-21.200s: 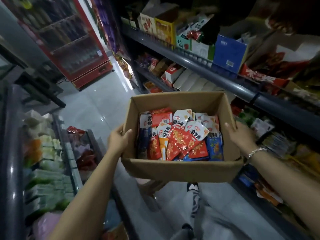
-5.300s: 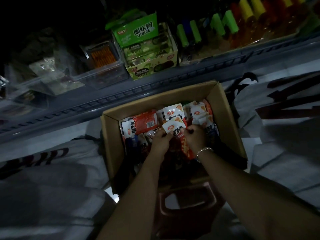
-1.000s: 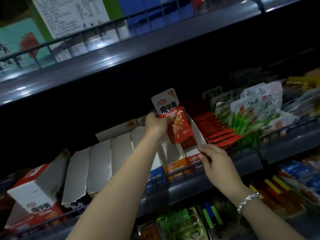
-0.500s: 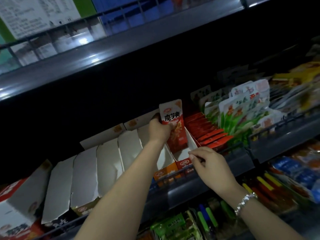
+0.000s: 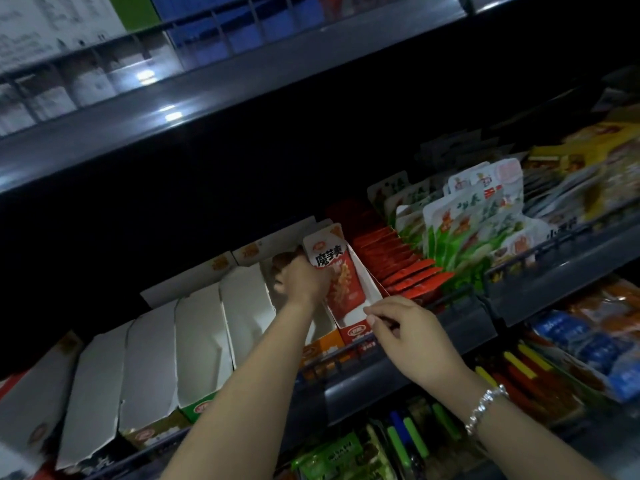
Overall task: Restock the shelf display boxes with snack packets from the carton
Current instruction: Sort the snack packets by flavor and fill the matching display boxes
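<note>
Gripped in my left hand (image 5: 301,275), one red-and-white snack packet (image 5: 341,271) stands inside the red display box (image 5: 360,327), whose front edge my right hand (image 5: 412,337) pinches below; flat red packets (image 5: 408,268) just right.

Hands at 1 display box on the middle shelf

The left hand (image 5: 300,276) grips a snack packet (image 5: 341,271) standing upright inside a display box (image 5: 360,308); the right hand (image 5: 412,336) touches that box's front right corner, in front of the shelf rail (image 5: 408,355). Left of this box, a row of display boxes (image 5: 194,344) runs along the same shelf. Just right of it lies a stack of flat packets (image 5: 403,268), then standing pouches (image 5: 467,226) further right. An upper shelf (image 5: 221,88) sits above with cartons (image 5: 62,32) on it; below the hands, a lower shelf holds more packets (image 5: 346,455).
</note>
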Action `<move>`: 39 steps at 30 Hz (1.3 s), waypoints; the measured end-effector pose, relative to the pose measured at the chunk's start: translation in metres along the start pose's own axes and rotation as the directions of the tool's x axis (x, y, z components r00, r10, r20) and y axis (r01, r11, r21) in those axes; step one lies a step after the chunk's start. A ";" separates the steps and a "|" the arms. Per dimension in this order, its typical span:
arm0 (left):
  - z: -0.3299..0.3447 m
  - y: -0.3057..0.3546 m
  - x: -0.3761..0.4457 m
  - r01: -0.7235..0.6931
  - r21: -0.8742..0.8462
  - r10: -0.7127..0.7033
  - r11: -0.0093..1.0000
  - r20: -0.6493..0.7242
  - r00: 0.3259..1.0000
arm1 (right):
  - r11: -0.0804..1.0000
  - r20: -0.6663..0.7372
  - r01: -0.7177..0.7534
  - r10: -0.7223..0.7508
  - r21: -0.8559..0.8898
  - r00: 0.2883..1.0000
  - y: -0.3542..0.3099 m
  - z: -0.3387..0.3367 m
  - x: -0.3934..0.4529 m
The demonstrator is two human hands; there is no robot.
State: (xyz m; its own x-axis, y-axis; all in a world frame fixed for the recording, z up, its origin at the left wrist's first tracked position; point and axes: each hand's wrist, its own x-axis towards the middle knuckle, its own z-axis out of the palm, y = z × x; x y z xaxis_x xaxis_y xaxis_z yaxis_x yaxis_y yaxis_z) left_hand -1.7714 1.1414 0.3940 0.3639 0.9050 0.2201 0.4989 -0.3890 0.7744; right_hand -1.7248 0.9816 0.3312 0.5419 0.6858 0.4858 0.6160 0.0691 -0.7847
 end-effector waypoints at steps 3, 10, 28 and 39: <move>0.003 -0.006 0.004 0.013 -0.010 -0.013 1.000 0.001 1.000 | 1.000 0.006 -0.011 0.011 -0.001 1.000 0.001 0.000 0.000; -0.007 0.000 0.013 0.075 -0.142 -0.061 0.987 0.098 0.993 | 1.000 0.009 -0.017 0.017 0.015 1.000 0.002 0.001 -0.001; -0.011 -0.001 0.006 -0.240 0.312 0.251 0.919 0.004 0.968 | 0.999 0.003 -0.013 0.013 0.036 1.000 0.006 0.004 -0.005; -0.012 -0.004 -0.016 -0.163 0.198 0.175 0.967 -0.045 0.983 | 0.999 -0.001 0.017 -0.017 0.046 1.000 0.007 0.005 -0.010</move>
State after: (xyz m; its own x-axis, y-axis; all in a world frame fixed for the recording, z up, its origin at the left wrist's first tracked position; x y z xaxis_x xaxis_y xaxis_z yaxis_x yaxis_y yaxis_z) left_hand -1.7891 1.1302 0.3946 0.4098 0.8297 0.3790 0.5782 -0.5577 0.5955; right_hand -1.7287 0.9785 0.3192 0.5324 0.6836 0.4993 0.5980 0.1137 -0.7934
